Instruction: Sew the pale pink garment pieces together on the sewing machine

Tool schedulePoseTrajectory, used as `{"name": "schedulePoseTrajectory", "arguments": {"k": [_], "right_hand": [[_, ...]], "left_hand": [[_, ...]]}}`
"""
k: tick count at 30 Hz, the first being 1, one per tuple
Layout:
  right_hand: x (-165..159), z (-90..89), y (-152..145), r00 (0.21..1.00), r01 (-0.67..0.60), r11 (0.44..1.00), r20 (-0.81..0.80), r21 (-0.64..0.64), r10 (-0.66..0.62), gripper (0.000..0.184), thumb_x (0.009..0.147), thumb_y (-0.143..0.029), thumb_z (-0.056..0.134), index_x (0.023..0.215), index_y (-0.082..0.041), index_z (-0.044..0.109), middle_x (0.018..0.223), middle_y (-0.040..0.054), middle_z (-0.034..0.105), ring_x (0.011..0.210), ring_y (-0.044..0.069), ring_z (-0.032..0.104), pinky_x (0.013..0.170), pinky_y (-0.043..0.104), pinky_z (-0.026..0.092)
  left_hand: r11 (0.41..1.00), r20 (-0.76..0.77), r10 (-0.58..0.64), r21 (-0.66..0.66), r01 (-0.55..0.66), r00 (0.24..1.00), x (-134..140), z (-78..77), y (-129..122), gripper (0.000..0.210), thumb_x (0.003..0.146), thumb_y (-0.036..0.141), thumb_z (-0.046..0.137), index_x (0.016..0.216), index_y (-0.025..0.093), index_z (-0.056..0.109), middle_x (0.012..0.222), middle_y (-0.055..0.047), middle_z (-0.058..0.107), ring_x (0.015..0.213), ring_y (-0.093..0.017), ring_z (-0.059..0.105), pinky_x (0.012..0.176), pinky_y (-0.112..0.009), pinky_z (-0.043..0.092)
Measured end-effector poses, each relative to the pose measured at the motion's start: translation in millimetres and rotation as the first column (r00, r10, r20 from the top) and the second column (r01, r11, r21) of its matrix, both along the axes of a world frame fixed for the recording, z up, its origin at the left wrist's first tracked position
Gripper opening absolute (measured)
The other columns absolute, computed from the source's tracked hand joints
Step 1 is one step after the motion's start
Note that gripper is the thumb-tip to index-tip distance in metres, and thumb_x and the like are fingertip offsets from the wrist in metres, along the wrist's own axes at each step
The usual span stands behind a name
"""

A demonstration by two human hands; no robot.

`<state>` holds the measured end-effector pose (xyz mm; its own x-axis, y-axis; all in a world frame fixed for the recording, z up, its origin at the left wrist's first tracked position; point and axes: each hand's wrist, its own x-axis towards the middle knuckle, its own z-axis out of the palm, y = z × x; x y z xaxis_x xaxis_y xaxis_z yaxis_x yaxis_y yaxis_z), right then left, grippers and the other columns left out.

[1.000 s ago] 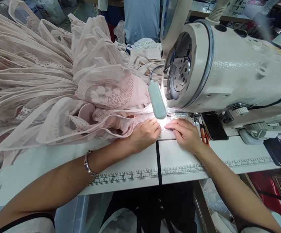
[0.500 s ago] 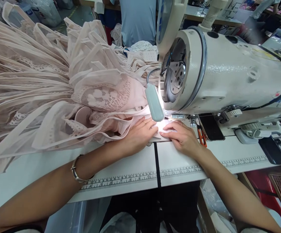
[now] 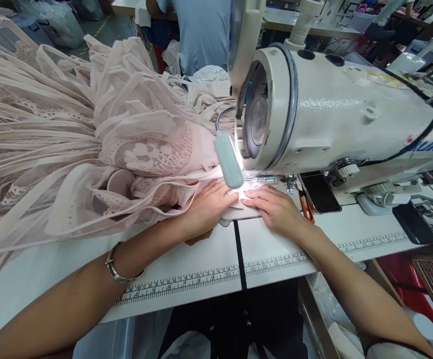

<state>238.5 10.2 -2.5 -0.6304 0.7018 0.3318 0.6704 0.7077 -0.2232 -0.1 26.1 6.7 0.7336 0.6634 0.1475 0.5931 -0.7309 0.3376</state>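
Note:
Under the head of a white sewing machine [image 3: 314, 114], both of my hands work on pale pink bra fabric [image 3: 235, 202]. My left hand [image 3: 207, 207] presses its fingers together on the fabric, left of the bright light; its fingertips are partly hidden by the lamp. My right hand [image 3: 272, 207] lies opposite, thumb and fingers together on the fabric's right side, close to the left thumb. The fabric joins a large heap of pale pink bras [image 3: 152, 149] with lace cups and straps at the left. A green lamp [image 3: 229, 159] hides the needle.
Orange-handled scissors [image 3: 307, 207] and a dark phone [image 3: 319, 192] lie right of my right hand. A printed ruler [image 3: 186, 284] runs along the front edge of the white table [image 3: 209, 259]. A person in a blue shirt [image 3: 201, 35] sits beyond. A small brown patch [image 3: 199, 238] shows under my left wrist.
The view has shifted slightly, so the machine stands further left. My right fingers have straightened and sit nearer my left thumb. The round mechanism in the machine head looks different, and the brown patch now shows.

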Motion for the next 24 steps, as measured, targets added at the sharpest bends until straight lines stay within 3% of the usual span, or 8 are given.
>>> {"name": "schedulePoseTrajectory", "arguments": {"k": [10, 14, 19, 24], "right_hand": [[-4.2, -1.9, 2.3, 0.992, 0.091, 0.994, 0.089, -0.066, -0.085, 0.051, 0.087, -0.001, 0.040, 0.119, -0.025, 0.071, 0.122, 0.0045, 0.072, 0.115, 0.022, 0.063, 0.095, 0.041, 0.054], [-5.1, 0.5, 5.3, 0.984, 0.115, 0.986, 0.152, -0.123, -0.096, 0.054, 0.086, -0.001, 0.038, 0.126, -0.024, 0.067, 0.129, 0.0053, 0.068, 0.115, 0.024, 0.063, 0.098, 0.044, 0.052], [-6.6, 3.1, 8.7, 0.971, 0.149, 0.973, 0.215, -0.175, -0.110, 0.057, 0.084, -0.003, 0.039, 0.131, -0.024, 0.063, 0.135, 0.0069, 0.065, 0.114, 0.026, 0.063, 0.097, 0.047, 0.053], [-6.2, -1.4, 8.2, 0.963, 0.147, 0.980, 0.247, -0.138, -0.109, 0.067, 0.081, 0.001, 0.037, 0.139, -0.026, 0.056, 0.138, 0.0067, 0.063, 0.117, 0.026, 0.061, 0.096, 0.048, 0.054]], "left_hand": [[0.998, 0.018, 0.059, -0.001, -0.059, 0.998, 5.8, 12.4, 5.1, 0.029, 0.099, 0.011, 0.037, 0.101, 0.018, 0.065, 0.125, -0.010, 0.062, 0.119, -0.026, 0.055, 0.102, -0.044, 0.045], [0.990, 0.082, 0.131, -0.062, -0.126, 0.988, 8.7, 14.9, 6.4, 0.033, 0.102, 0.016, 0.032, 0.099, 0.019, 0.065, 0.110, -0.008, 0.066, 0.118, -0.025, 0.055, 0.103, -0.042, 0.045], [0.974, 0.123, 0.202, -0.126, -0.187, 0.971, 10.0, 10.9, 9.6, 0.031, 0.102, 0.021, 0.033, 0.099, 0.022, 0.064, 0.105, -0.006, 0.066, 0.117, -0.026, 0.057, 0.105, -0.042, 0.044], [0.964, 0.140, 0.246, -0.134, -0.228, 0.959, 11.7, 3.8, 14.1, 0.029, 0.102, 0.022, 0.033, 0.098, 0.022, 0.062, 0.107, -0.005, 0.066, 0.118, -0.025, 0.056, 0.106, -0.041, 0.043]]}}
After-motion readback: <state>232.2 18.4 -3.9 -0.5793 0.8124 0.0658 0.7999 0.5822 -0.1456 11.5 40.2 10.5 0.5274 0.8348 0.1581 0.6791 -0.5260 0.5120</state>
